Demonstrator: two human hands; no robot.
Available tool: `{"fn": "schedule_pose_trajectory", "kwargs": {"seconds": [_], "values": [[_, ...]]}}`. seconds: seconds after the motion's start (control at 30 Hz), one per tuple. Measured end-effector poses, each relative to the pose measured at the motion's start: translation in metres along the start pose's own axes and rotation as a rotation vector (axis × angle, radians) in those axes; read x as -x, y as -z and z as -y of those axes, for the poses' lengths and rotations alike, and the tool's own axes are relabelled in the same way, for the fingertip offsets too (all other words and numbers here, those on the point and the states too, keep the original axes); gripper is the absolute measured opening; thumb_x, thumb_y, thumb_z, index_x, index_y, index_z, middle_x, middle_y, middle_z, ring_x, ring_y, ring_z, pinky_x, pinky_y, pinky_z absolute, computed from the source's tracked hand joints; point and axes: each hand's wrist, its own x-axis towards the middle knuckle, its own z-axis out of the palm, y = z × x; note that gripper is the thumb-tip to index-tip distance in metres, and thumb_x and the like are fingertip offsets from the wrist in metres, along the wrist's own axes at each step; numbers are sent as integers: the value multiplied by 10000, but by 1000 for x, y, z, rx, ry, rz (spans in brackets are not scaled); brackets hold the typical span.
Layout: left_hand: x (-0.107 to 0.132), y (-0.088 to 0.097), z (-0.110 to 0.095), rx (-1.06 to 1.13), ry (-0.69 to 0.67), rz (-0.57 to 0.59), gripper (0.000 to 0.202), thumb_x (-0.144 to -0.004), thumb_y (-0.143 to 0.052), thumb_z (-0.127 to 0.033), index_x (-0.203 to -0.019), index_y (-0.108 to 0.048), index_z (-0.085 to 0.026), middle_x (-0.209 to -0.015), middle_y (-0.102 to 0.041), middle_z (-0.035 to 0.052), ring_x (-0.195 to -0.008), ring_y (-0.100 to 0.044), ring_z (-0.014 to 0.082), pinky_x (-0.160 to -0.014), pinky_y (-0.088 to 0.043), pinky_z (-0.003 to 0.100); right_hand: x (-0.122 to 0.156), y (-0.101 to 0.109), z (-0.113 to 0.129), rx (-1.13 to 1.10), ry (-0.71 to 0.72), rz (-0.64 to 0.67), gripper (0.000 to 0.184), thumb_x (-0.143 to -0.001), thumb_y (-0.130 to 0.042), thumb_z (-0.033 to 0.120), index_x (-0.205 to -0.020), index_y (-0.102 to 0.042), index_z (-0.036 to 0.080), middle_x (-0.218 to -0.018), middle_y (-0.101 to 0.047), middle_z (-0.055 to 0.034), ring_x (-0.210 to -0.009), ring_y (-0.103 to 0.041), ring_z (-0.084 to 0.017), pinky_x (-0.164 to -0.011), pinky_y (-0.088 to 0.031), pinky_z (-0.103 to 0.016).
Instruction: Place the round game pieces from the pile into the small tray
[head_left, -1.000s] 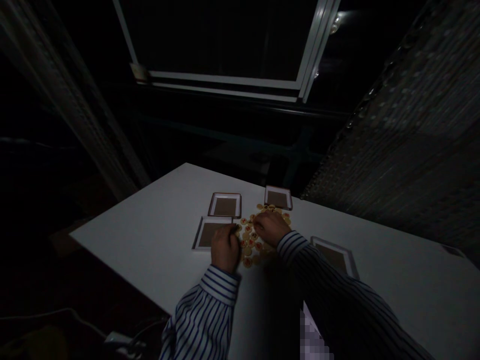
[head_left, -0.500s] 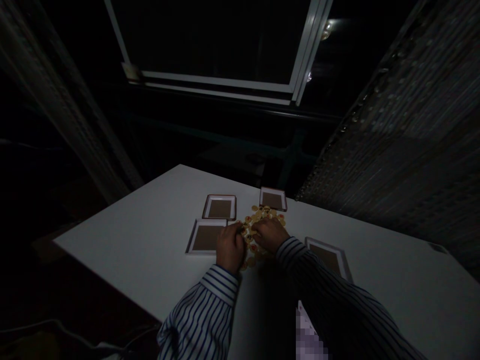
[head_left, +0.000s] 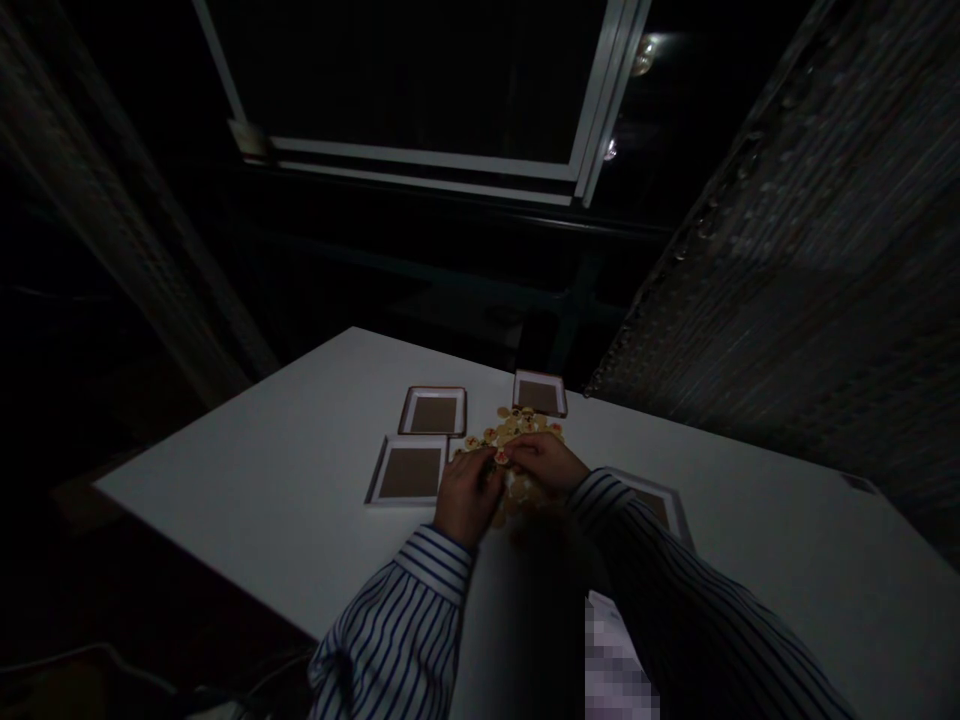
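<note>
A heap of small round yellow tokens with red marks (head_left: 517,428) lies on the white table (head_left: 285,500), in dim light. My left hand (head_left: 466,497) rests at the heap's near left side with its fingers curled over some tokens. My right hand (head_left: 546,462) is raised slightly over the heap, fingers pinched together at a token near my left fingertips. Both arms wear striped sleeves. What each hand holds is hard to make out in the dark.
Square trays with brown insides and white rims surround the heap: one at the left (head_left: 409,472), one behind it (head_left: 433,411), one at the back (head_left: 539,394), one at the right (head_left: 660,500) partly under my right sleeve. A dark window is beyond the table.
Both hands have drawn closer together over the heap. My right hand has lifted and turned toward my left. The view has shifted a little to the right.
</note>
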Motion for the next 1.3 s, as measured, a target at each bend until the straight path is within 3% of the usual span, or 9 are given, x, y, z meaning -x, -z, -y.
{"fn": "schedule_pose_trajectory", "kwargs": {"seconds": [0.33, 0.5, 0.77, 1.1, 1.3], "values": [[-1, 5, -2, 36, -9, -3, 241, -776, -560, -303, -988, -581, -189, -941, -644, 63, -890, -583, 186, -806, -465, 349, 7, -5, 8, -52, -15, 42, 284, -685, -572, 386, -754, -657, 125, -664, -637, -17, -577, -537, -102, -568, -436, -218], [6, 21, -2, 33, 5, 52, 229, -773, -547, -310, -955, -594, -180, -939, -625, 66, -906, -566, 183, -826, -457, 357, 15, -1, 8, -22, 7, -6, 284, -710, -546, 370, -804, -652, 123, -722, -649, -27, -637, -557, -115, -606, -439, -229], [45, 48, 3, -170, -134, 273, 223, -703, -589, -337, -891, -635, -228, -1126, -546, 87, -1006, -524, 246, -837, -446, 426, 31, 11, 2, 286, 27, -149, 279, -783, -470, 341, -860, -649, 142, -721, -636, -15, -655, -561, -120, -608, -438, -232], [64, 60, 19, -404, -104, 139, 184, -680, -583, -337, -808, -635, -215, -1072, -550, 105, -930, -544, 250, -759, -467, 401, 38, 11, 0, 375, 18, -208, 253, -790, -453, 301, -889, -640, 164, -762, -651, -9, -690, -585, -125, -646, -435, -231], [68, 55, 19, -465, -100, 113, 174, -658, -604, -335, -790, -648, -230, -1027, -554, 94, -906, -534, 251, -736, -459, 395, 42, 11, -4, 727, 39, -178, 245, -792, -435, 262, -917, -635, 196, -858, -668, -27, -802, -587, -142, -717, -402, -228]]}}
